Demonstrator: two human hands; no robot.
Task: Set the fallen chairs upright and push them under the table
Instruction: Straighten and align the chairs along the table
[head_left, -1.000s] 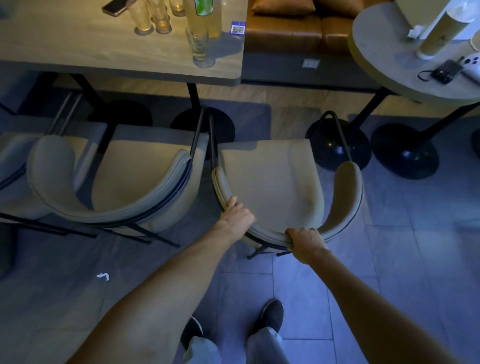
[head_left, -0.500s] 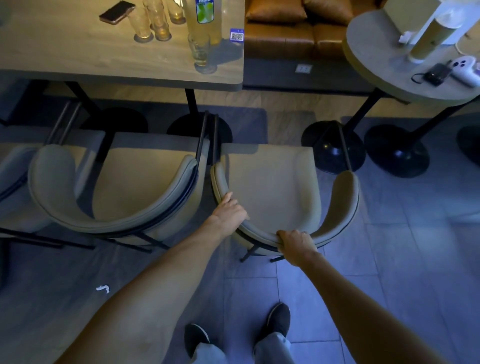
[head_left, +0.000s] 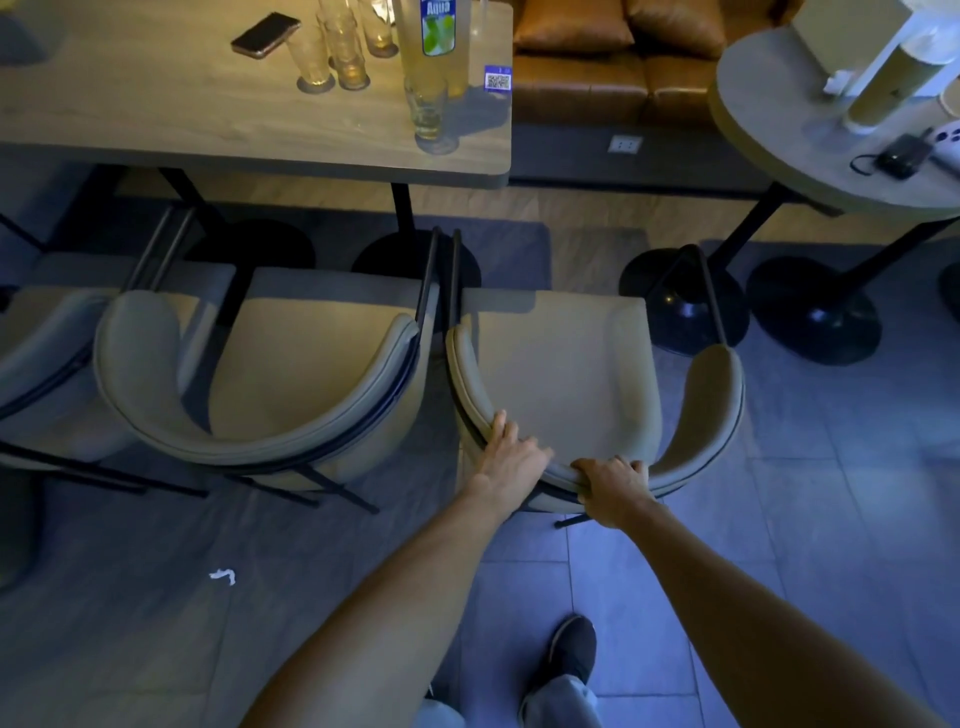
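Note:
A beige upholstered chair (head_left: 566, 374) with a curved backrest stands upright in front of me, its seat just short of the wooden table's (head_left: 208, 130) right end. My left hand (head_left: 511, 460) rests on the left part of the backrest rim with fingers laid over it. My right hand (head_left: 613, 483) grips the middle of the same rim. A second upright beige chair (head_left: 291, 374) stands close beside it on the left, partly under the table. A third chair (head_left: 47, 353) shows at the left edge.
On the table stand several glasses (head_left: 332, 62), a bottle (head_left: 436, 47) and a phone (head_left: 266, 34). A round table (head_left: 810, 156) with black pedestal bases (head_left: 815, 317) is at the right. A brown sofa (head_left: 613, 67) lies behind. A paper scrap (head_left: 223, 576) lies on the tiled floor.
The chair I hold has slid a little forward toward the table. Both hands have shifted closer together along the backrest rim.

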